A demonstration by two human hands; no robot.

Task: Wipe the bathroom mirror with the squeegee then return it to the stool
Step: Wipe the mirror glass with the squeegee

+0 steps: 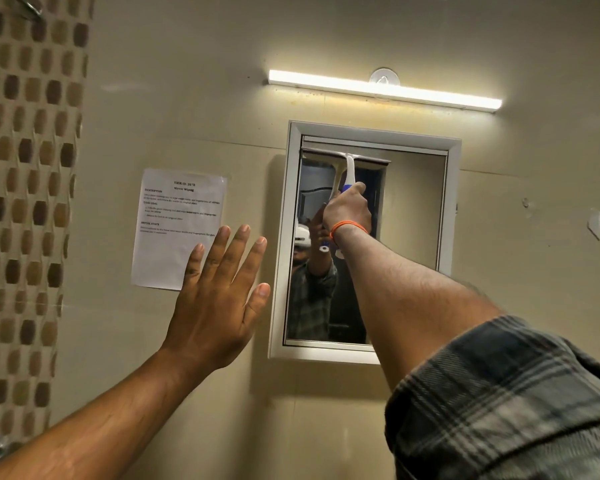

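Overhead, white squeegee (347, 168), blue grip, on mirror (413, 209)

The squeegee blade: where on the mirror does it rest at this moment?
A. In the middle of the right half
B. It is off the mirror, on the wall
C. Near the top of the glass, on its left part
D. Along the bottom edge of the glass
C: the squeegee blade lies across the upper left part of the mirror, just under the top of the frame, with the right hand gripping its handle below.
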